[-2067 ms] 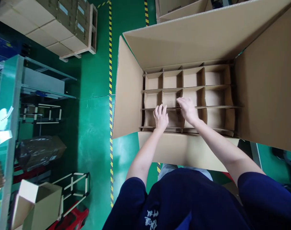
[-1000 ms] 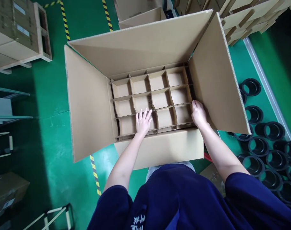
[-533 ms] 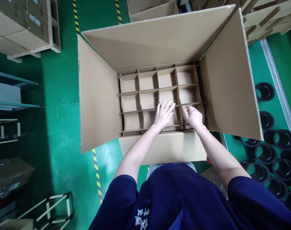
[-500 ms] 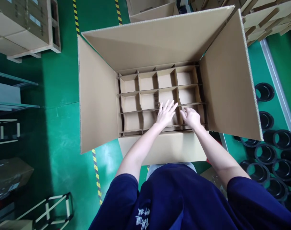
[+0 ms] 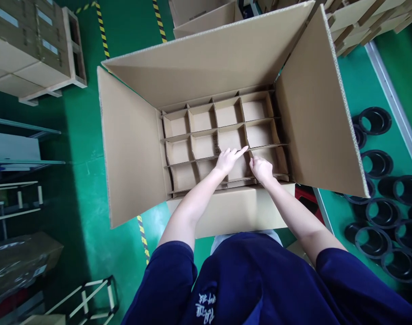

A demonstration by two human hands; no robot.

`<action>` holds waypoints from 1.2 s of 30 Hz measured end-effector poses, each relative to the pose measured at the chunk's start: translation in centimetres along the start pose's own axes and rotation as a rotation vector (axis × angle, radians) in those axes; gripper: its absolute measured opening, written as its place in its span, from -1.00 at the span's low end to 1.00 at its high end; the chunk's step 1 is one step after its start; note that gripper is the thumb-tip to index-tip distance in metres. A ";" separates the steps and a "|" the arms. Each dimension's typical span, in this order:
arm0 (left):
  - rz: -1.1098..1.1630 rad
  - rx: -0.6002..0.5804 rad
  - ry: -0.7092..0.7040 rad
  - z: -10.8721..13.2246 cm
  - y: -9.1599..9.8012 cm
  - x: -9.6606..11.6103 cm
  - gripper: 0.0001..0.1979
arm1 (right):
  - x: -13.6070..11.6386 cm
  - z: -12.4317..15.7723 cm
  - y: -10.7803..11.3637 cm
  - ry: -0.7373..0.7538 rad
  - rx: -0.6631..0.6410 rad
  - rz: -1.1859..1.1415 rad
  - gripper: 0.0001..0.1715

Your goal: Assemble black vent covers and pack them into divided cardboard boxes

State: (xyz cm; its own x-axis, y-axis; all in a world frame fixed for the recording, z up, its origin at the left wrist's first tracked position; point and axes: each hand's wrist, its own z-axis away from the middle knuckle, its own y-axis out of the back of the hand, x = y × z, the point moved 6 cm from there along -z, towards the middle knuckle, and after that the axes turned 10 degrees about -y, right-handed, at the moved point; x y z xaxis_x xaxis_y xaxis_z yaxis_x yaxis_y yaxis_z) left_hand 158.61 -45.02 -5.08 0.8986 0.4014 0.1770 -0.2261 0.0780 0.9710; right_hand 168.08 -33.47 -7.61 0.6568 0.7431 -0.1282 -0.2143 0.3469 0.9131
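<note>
One finger (image 5: 243,150) of the left hand (image 5: 227,160) stretches out to the right over the near part of the cardboard dividers (image 5: 240,109); its other fingers look bent, and from here I can't tell whether they pinch anything. The right hand (image 5: 261,169) is just beside it, fingers curled together by the divider between the two rightmost near compartments; whether they grip it, I can't see. The dividers stand in a grid of three rows of four, down inside the big carton (image 5: 213,63), whose flaps are spread open, the near one against the person's dark blue shirt (image 5: 246,280). Beyond, black tubes (image 5: 389,186) crowd the right; stacked boxes (image 5: 23,49) sit on a pallet (image 5: 72,49) far left.
</note>
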 end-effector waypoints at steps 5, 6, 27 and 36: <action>-0.077 -0.012 0.016 0.4 -0.3 0.2 -0.30 | 1.7 0.4 0.9 0.054 0.042 -0.126 -0.50; -0.086 -0.012 0.019 0.4 -0.4 0.3 -0.30 | 2.7 0.4 1.5 0.049 0.091 -0.171 -0.50; 0.075 -0.150 -0.001 -3.1 0.6 1.7 -0.21 | 9.6 -1.8 5.8 -0.135 0.412 -0.355 -0.61; 0.203 -0.128 0.007 -3.5 0.3 1.6 -0.30 | 1.0 -1.5 1.8 0.028 -0.101 -0.069 -0.60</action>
State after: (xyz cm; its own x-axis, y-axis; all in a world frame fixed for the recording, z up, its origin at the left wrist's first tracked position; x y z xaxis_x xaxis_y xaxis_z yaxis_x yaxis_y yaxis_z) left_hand 158.67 -41.16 -5.09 0.8273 0.4270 0.3650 -0.4480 0.1096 0.8873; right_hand 167.32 -31.28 -6.69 0.6521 0.7307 -0.2019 -0.2418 0.4530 0.8581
